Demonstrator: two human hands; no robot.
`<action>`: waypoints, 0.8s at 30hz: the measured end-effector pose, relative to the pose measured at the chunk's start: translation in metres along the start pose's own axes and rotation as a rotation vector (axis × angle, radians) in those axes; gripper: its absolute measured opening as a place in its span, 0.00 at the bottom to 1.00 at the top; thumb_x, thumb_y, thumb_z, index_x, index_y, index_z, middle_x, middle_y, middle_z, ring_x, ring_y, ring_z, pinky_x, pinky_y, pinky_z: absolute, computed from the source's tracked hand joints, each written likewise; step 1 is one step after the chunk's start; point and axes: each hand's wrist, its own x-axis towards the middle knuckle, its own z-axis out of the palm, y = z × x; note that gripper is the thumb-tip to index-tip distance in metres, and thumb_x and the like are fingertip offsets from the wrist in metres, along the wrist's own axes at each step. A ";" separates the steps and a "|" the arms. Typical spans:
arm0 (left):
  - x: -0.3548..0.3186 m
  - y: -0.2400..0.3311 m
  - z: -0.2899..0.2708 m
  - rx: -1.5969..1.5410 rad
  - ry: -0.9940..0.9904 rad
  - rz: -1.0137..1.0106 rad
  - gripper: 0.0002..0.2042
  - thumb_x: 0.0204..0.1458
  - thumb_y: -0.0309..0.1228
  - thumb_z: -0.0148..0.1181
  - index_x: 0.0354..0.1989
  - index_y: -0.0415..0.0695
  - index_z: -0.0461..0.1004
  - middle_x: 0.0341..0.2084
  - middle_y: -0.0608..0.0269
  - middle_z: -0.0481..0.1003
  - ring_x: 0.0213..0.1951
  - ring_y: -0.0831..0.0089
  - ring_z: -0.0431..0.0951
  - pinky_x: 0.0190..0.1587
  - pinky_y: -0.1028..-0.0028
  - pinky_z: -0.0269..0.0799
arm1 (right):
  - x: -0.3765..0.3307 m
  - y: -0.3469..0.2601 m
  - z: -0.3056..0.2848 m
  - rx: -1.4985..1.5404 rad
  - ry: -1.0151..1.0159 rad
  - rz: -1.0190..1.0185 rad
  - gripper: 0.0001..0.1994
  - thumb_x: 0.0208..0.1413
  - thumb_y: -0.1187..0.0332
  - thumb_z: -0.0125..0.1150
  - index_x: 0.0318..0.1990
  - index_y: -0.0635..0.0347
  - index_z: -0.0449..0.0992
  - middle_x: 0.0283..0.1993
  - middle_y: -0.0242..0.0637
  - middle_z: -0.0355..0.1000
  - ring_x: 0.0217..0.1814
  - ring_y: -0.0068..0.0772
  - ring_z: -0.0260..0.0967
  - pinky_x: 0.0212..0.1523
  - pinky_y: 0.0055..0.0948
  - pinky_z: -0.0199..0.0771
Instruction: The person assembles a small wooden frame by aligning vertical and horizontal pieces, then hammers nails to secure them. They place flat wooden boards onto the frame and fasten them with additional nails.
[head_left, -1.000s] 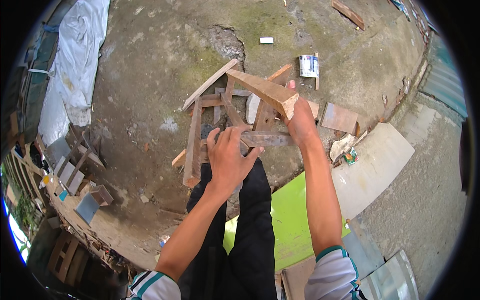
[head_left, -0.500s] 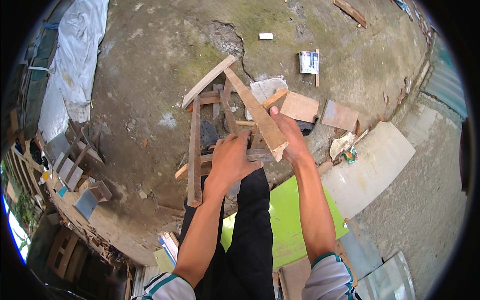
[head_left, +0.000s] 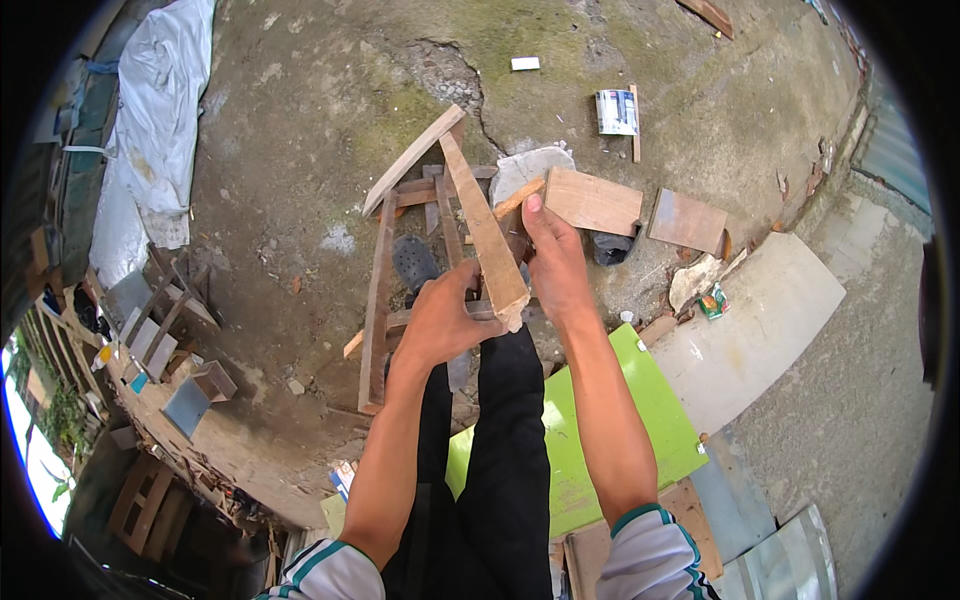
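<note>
One wooden frame (head_left: 481,230) — long bars (head_left: 378,300) pointing personward

Cracked concrete floor (head_left: 300,120) — square board (head_left: 690,221), pale sheet (head_left: 755,335).

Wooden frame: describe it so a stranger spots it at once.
Find the black trousers at the lower centre; above them in the picture are the left hand and right hand. Both hold the wooden frame. Its long bars meet at angles, unlike the flat rectangular boards to its right.

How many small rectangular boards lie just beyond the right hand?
2: a brown board near the right hand, and a grey-patched board farther right. Others may be hidden.
</note>
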 end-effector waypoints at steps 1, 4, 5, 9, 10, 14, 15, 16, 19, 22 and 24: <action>-0.001 0.002 0.000 0.030 -0.003 -0.005 0.32 0.32 0.32 0.77 0.51 0.37 0.74 0.43 0.44 0.79 0.49 0.45 0.78 0.53 0.57 0.72 | 0.000 0.001 0.002 0.035 -0.009 0.003 0.27 0.64 0.43 0.59 0.45 0.62 0.81 0.39 0.30 0.77 0.42 0.18 0.68 0.46 0.23 0.68; -0.008 0.008 0.006 0.251 0.115 0.061 0.30 0.35 0.32 0.76 0.51 0.38 0.74 0.45 0.47 0.79 0.51 0.47 0.78 0.54 0.58 0.72 | 0.003 0.003 0.008 0.101 -0.025 0.012 0.26 0.64 0.42 0.58 0.42 0.61 0.81 0.37 0.29 0.76 0.39 0.17 0.67 0.43 0.22 0.68; -0.018 0.010 0.013 0.412 0.240 0.137 0.29 0.37 0.31 0.76 0.51 0.38 0.74 0.46 0.49 0.79 0.52 0.48 0.78 0.55 0.58 0.71 | 0.003 0.004 0.009 0.117 -0.029 0.015 0.26 0.64 0.42 0.58 0.41 0.61 0.81 0.36 0.28 0.75 0.39 0.17 0.67 0.43 0.21 0.67; -0.086 0.043 0.039 0.492 0.448 0.303 0.19 0.45 0.21 0.70 0.47 0.40 0.76 0.47 0.51 0.79 0.51 0.52 0.78 0.53 0.59 0.74 | 0.004 0.011 0.012 0.109 0.046 -0.048 0.26 0.66 0.44 0.56 0.35 0.61 0.80 0.32 0.27 0.73 0.36 0.17 0.65 0.39 0.21 0.65; -0.111 0.053 0.043 0.332 0.387 0.328 0.15 0.47 0.19 0.67 0.45 0.39 0.76 0.45 0.51 0.79 0.49 0.52 0.79 0.52 0.61 0.75 | 0.002 0.016 0.017 0.074 0.066 -0.075 0.26 0.67 0.44 0.56 0.33 0.62 0.79 0.30 0.27 0.72 0.34 0.17 0.64 0.38 0.21 0.64; -0.132 0.077 -0.006 0.150 0.472 0.264 0.09 0.54 0.22 0.63 0.43 0.38 0.77 0.40 0.53 0.81 0.41 0.63 0.82 0.48 0.69 0.76 | -0.016 0.037 0.015 -0.086 0.193 -0.176 0.26 0.69 0.49 0.53 0.27 0.63 0.77 0.25 0.27 0.69 0.27 0.17 0.60 0.29 0.25 0.59; -0.109 0.075 -0.021 -0.047 0.512 0.088 0.12 0.57 0.27 0.63 0.47 0.35 0.75 0.43 0.52 0.80 0.44 0.64 0.81 0.51 0.69 0.74 | -0.024 0.042 0.015 -0.095 0.195 -0.218 0.25 0.69 0.50 0.52 0.27 0.63 0.76 0.24 0.27 0.68 0.26 0.17 0.59 0.28 0.26 0.58; -0.076 0.072 -0.036 -0.241 0.543 -0.088 0.17 0.59 0.32 0.63 0.51 0.33 0.74 0.45 0.51 0.80 0.48 0.65 0.80 0.54 0.69 0.73 | -0.032 0.049 0.015 -0.102 0.200 -0.260 0.25 0.69 0.51 0.52 0.27 0.63 0.75 0.23 0.27 0.67 0.25 0.17 0.58 0.27 0.27 0.56; 0.027 0.003 -0.054 -0.219 0.300 -0.420 0.47 0.56 0.65 0.56 0.66 0.29 0.60 0.59 0.41 0.66 0.58 0.57 0.71 0.61 0.64 0.67 | -0.060 0.068 0.028 -0.082 0.130 -0.361 0.23 0.68 0.53 0.53 0.25 0.63 0.70 0.21 0.29 0.64 0.25 0.18 0.57 0.25 0.28 0.56; 0.083 -0.016 -0.045 -0.270 0.171 -0.639 0.47 0.53 0.66 0.58 0.63 0.29 0.63 0.49 0.47 0.69 0.47 0.59 0.73 0.49 0.60 0.74 | -0.088 0.099 0.045 -0.185 0.071 -0.535 0.21 0.61 0.54 0.60 0.26 0.64 0.68 0.22 0.41 0.61 0.23 0.39 0.59 0.26 0.33 0.60; 0.087 -0.024 -0.039 -0.358 0.169 -0.743 0.42 0.53 0.63 0.62 0.58 0.31 0.66 0.40 0.53 0.70 0.38 0.63 0.73 0.38 0.60 0.76 | -0.107 0.102 0.050 -0.232 0.014 -0.623 0.20 0.59 0.53 0.61 0.27 0.63 0.70 0.23 0.40 0.63 0.23 0.41 0.62 0.26 0.35 0.63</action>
